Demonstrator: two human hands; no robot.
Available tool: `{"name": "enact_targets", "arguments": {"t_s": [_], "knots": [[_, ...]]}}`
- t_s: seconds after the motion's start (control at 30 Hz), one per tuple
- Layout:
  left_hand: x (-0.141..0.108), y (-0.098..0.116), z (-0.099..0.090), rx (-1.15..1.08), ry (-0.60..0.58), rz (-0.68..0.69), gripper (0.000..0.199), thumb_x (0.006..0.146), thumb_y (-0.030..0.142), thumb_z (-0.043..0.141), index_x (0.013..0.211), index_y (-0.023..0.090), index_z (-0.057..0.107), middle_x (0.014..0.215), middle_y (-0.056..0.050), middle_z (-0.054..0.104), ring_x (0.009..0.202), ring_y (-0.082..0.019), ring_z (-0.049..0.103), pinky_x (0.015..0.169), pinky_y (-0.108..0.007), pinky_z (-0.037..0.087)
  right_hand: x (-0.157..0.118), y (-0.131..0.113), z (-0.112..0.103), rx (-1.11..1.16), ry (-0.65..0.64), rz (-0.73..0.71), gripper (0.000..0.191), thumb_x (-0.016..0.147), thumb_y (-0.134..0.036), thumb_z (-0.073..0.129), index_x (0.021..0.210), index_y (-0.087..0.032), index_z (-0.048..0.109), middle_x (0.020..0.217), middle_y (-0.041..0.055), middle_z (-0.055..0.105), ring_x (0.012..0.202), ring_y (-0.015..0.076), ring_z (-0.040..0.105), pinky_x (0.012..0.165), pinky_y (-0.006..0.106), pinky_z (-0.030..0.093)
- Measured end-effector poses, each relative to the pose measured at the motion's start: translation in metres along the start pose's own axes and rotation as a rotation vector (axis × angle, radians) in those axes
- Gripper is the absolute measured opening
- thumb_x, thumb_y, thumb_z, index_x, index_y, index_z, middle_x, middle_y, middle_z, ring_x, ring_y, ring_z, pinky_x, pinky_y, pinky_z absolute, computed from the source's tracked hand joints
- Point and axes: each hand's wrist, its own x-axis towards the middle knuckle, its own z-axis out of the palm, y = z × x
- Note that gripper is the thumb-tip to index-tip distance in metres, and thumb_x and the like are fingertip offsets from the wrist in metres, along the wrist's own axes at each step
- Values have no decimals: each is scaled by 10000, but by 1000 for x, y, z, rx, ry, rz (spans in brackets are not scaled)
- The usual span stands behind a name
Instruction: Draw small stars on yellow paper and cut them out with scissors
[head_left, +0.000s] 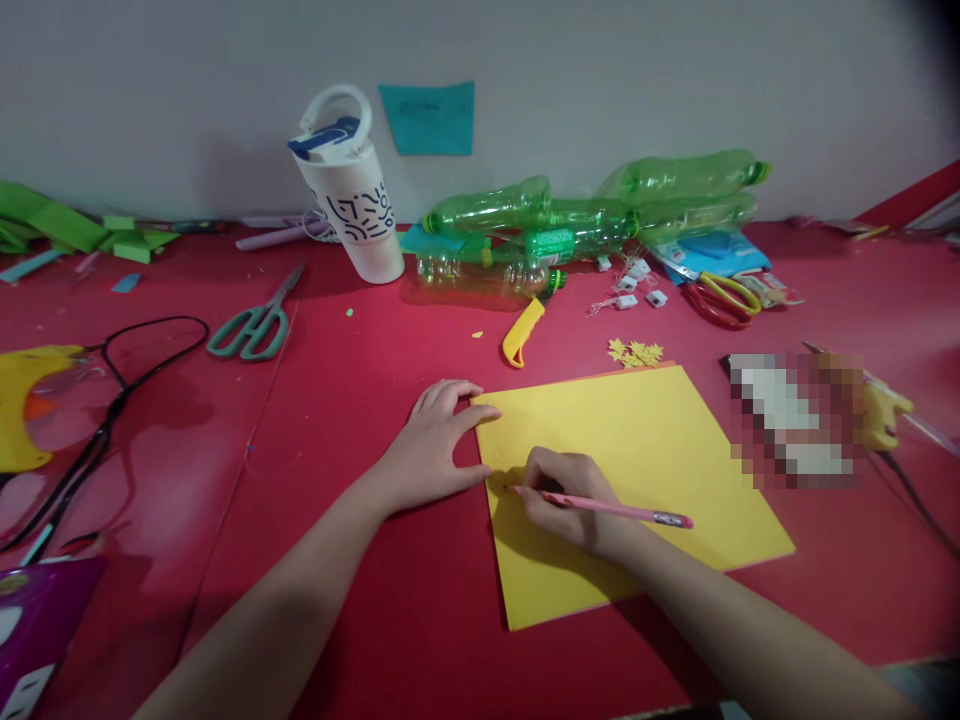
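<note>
A stack of coloured paper with a yellow sheet (645, 430) on top lies on the red table. My right hand (574, 495) is closed around a pink pencil (622, 508), its tip touching the sheet near the left edge. Faint pencil marks show just above the tip. My left hand (431, 450) rests at the sheet's upper left edge, fingers apart, with thumb and fingertips on the paper's border. Beyond the sheet's top edge sits a small pile of yellow paper stars (636, 353). A yellow cutter (523, 332) lies a little left of the stars.
Green-handled scissors (251, 330) lie at left, near a white tumbler (352, 200). Several green plastic bottles (487, 275) line the wall. Red-and-yellow scissors (724, 298) are at back right. A yellow glue gun (885, 412) with a cord is at right; a black cable (109, 425) runs at left.
</note>
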Motion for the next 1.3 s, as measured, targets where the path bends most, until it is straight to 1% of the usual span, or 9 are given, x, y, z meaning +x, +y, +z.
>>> {"name": "enact_targets", "arguments": {"t_s": [0.13,0.37,0.53,0.63,0.77,0.97,1.3], "knots": [[0,0,0,-7,1,-6,517,706,448,635,1182,284,516,1282,-67,378,1218,-289,313,1031,-472,281,1,-5,-1,33,-14,-20,94,705,-169,484,616,-189,464,495,-52,445,441,70,387,435,181,298],[0,1,-1,-2,4,2,495,719,431,626,1181,287,519,1280,-68,384,1216,-289,318,1027,-472,286,0,1,5,3,17,-56,112,752,-207,502,641,-193,502,508,-39,484,453,78,424,443,189,316],[0,1,0,-5,10,1,490,714,410,632,1177,293,521,1278,-65,389,1214,-294,320,1023,-478,284,0,2,6,-11,-4,-63,120,779,-221,494,664,-193,520,529,-27,516,464,84,442,453,194,340],[0,1,0,-9,11,4,493,711,401,635,1179,299,520,1277,-64,392,1214,-296,319,1021,-484,281,-1,2,7,-14,6,-73,117,779,-212,492,666,-193,517,530,-27,517,466,83,440,453,193,341],[0,1,-1,-7,8,6,501,709,405,636,1183,293,517,1281,-66,388,1217,-292,319,1030,-481,270,-2,5,10,-21,37,-66,106,770,-206,491,667,-199,510,531,-25,516,465,84,441,452,195,339],[0,2,-1,-17,10,6,496,705,382,640,1180,304,518,1285,-59,389,1218,-295,319,1030,-488,271,-3,8,14,-59,143,-6,136,736,-201,508,605,-201,470,477,-37,471,417,74,397,415,192,303],[0,2,-2,-4,-1,5,490,716,380,626,1184,289,516,1274,-67,389,1212,-288,321,1034,-478,268,-4,8,12,-74,224,15,137,685,-149,515,574,-195,451,441,-63,421,390,57,344,393,179,254]]}}
